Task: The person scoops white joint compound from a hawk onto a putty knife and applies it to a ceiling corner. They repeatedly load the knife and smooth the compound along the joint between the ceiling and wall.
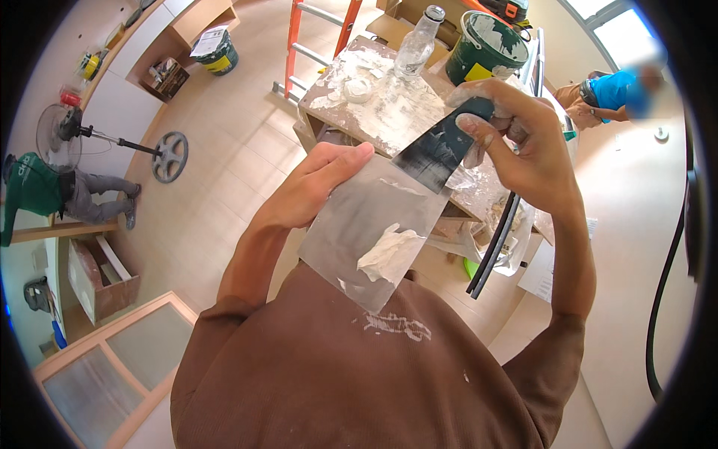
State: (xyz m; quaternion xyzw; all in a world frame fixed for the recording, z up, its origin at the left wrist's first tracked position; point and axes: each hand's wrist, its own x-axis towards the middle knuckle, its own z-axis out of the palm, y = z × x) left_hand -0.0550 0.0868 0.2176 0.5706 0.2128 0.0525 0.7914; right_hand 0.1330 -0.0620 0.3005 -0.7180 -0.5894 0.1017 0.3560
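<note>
My left hand (318, 183) grips a flat grey plate (348, 217) by its upper left edge, thumb lying on top. A lump of white putty (387, 253) sits toward the plate's lower right, with thin smears around it. In my right hand (527, 146) is a dark putty knife (437, 153), its wide blade pointing down and left. The blade's lower end overlaps the plate's top edge; whether they touch I cannot tell. White residue coats my right fingers and streaks the blade.
Ahead stands a putty-smeared work table (336, 112) with a glass bottle (420, 45) and dark green bucket (486, 49). Beyond is an orange ladder (292, 52). A standing fan (112, 138) and a person (56, 183) are left; another person (609, 93) is far right.
</note>
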